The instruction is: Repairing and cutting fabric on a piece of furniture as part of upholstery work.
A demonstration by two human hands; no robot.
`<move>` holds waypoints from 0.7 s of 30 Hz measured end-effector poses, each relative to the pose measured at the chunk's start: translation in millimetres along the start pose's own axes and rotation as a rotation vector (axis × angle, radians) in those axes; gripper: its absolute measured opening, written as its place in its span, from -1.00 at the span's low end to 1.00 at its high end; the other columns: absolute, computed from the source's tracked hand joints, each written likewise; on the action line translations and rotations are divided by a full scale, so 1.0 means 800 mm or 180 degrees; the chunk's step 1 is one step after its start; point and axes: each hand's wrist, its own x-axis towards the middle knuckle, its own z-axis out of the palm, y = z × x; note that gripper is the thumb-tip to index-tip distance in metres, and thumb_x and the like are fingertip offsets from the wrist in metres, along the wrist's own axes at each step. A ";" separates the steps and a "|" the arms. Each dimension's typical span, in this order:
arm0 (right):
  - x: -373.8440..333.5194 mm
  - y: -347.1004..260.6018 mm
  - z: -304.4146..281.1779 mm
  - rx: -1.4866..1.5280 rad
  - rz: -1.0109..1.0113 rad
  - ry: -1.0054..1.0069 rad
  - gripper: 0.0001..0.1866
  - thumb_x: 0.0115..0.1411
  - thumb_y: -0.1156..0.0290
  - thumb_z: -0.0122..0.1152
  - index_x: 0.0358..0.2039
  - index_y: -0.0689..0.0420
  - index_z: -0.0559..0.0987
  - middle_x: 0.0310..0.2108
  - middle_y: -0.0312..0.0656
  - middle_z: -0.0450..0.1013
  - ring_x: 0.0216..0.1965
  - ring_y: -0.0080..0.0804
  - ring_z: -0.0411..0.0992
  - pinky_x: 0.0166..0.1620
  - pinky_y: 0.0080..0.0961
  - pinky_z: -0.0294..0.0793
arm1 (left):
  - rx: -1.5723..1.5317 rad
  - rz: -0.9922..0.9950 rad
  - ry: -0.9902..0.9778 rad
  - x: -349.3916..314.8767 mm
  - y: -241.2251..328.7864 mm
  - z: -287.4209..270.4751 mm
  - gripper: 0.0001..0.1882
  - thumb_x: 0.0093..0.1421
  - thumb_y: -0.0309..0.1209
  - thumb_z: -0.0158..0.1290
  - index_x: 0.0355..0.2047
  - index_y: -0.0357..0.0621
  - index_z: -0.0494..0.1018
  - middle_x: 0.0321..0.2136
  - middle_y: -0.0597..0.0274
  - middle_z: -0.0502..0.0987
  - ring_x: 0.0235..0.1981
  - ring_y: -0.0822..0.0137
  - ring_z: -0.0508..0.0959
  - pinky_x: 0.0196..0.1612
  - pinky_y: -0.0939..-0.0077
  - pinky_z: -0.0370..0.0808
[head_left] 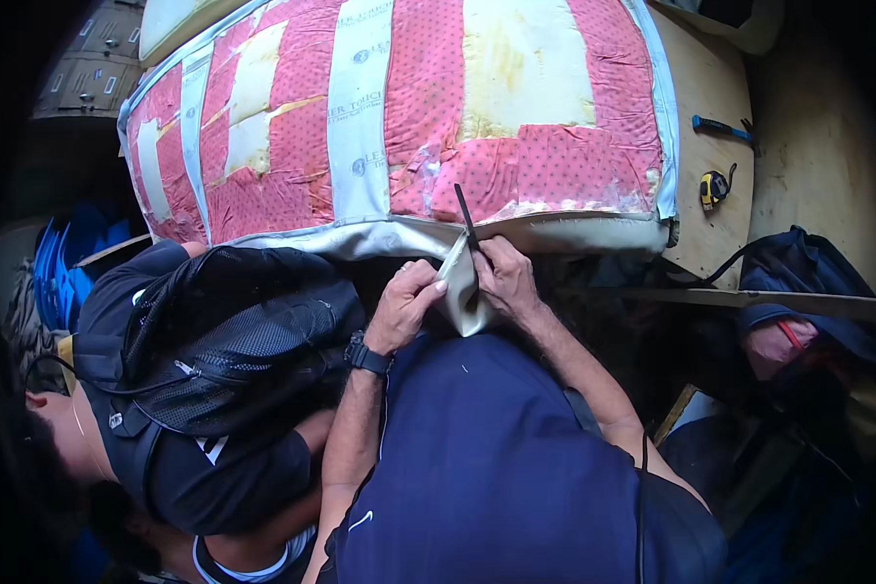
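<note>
A large cushion lies ahead of me, patched with pink dotted fabric, yellowed foam and pale printed strips. Off its near edge hangs a cream-coloured cover flap, pulled toward my lap. My left hand pinches the flap's left side between thumb and fingers. Close beside it, my right hand is closed at the flap's right side, around the lower end of a slim dark blade-like strip. This strip points up and away across the cushion's edge; the fingers hide its lower part, so its exact kind is unclear.
A yellow-black tape measure and a blue-handled tool lie on the wooden board to the right. Dark cloth is bunched beyond them. Close on my left sits another person wearing a black mesh backpack.
</note>
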 end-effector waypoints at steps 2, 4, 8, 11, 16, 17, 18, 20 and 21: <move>-0.001 0.001 0.001 -0.0021 0.0020 -0.0013 -0.93 0.28 0.48 0.23 -0.28 0.20 0.55 -0.36 0.04 0.44 -0.28 0.20 0.50 -0.27 0.03 0.50 | 0.0066 0.0078 -0.0007 0.000 0.003 0.001 -0.75 0.34 -0.38 0.13 -0.40 -0.31 0.43 -0.48 0.19 0.32 -0.37 0.23 0.34 -0.18 0.32 0.32; -0.007 0.001 0.009 -0.0041 0.0037 -0.0049 -0.93 0.28 0.48 0.23 -0.28 0.20 0.54 -0.36 0.04 0.44 -0.28 0.19 0.50 -0.27 0.03 0.50 | 0.0125 0.0081 -0.0039 -0.005 -0.001 -0.005 -0.76 0.34 -0.38 0.13 -0.40 -0.31 0.43 -0.49 0.19 0.32 -0.37 0.23 0.33 -0.19 0.32 0.31; -0.026 0.013 0.015 -0.0025 0.0034 -0.0155 -0.92 0.28 0.48 0.22 -0.29 0.22 0.54 -0.36 0.04 0.45 -0.30 0.18 0.51 -0.28 0.02 0.50 | 0.0137 0.0071 -0.0041 -0.016 -0.002 -0.015 -0.75 0.35 -0.38 0.12 -0.41 -0.30 0.42 -0.48 0.18 0.31 -0.37 0.22 0.32 -0.19 0.32 0.30; -0.036 0.006 0.010 0.0146 0.0205 -0.0269 -0.91 0.28 0.48 0.23 -0.30 0.23 0.54 -0.36 0.04 0.45 -0.31 0.17 0.51 -0.28 0.01 0.50 | 0.0242 0.0021 0.0018 -0.029 0.003 -0.020 -0.75 0.35 -0.37 0.11 -0.42 -0.28 0.42 -0.48 0.18 0.32 -0.37 0.21 0.32 -0.18 0.33 0.30; -0.012 -0.004 0.011 0.0109 0.0091 -0.0054 -0.92 0.28 0.48 0.25 -0.30 0.21 0.54 -0.37 0.03 0.45 -0.31 0.16 0.51 -0.28 -0.01 0.49 | 0.0241 0.0027 -0.0018 -0.025 0.007 -0.019 -0.75 0.35 -0.37 0.12 -0.43 -0.27 0.42 -0.48 0.19 0.32 -0.37 0.21 0.32 -0.18 0.31 0.30; -0.007 -0.005 0.014 0.0049 0.0023 -0.0025 -0.92 0.28 0.48 0.26 -0.31 0.21 0.54 -0.38 0.03 0.45 -0.31 0.16 0.51 -0.29 -0.01 0.49 | 0.0296 0.0074 -0.0022 -0.025 0.008 -0.019 -0.75 0.35 -0.37 0.12 -0.43 -0.27 0.42 -0.48 0.19 0.33 -0.37 0.21 0.32 -0.17 0.31 0.30; -0.004 -0.005 0.017 0.0032 -0.0010 -0.0011 -0.92 0.28 0.48 0.25 -0.31 0.20 0.54 -0.38 0.03 0.45 -0.31 0.17 0.51 -0.29 0.00 0.49 | 0.0295 0.0075 -0.0016 -0.025 0.008 -0.019 -0.75 0.35 -0.37 0.12 -0.43 -0.27 0.42 -0.48 0.19 0.33 -0.37 0.21 0.32 -0.17 0.31 0.30; -0.003 -0.005 0.019 0.0001 0.0007 0.0005 -0.91 0.28 0.48 0.25 -0.31 0.20 0.53 -0.38 0.03 0.44 -0.31 0.17 0.51 -0.29 0.01 0.49 | 0.0305 0.0045 -0.0011 -0.025 0.007 -0.020 -0.75 0.34 -0.37 0.12 -0.43 -0.27 0.41 -0.48 0.18 0.33 -0.36 0.20 0.33 -0.16 0.31 0.30; -0.004 -0.005 0.021 -0.0025 0.0030 0.0017 -0.91 0.28 0.48 0.25 -0.32 0.20 0.53 -0.38 0.03 0.44 -0.31 0.18 0.50 -0.29 0.02 0.48 | 0.0305 0.0037 0.0001 -0.026 0.007 -0.021 -0.75 0.34 -0.37 0.12 -0.43 -0.27 0.41 -0.48 0.18 0.33 -0.36 0.20 0.33 -0.16 0.31 0.30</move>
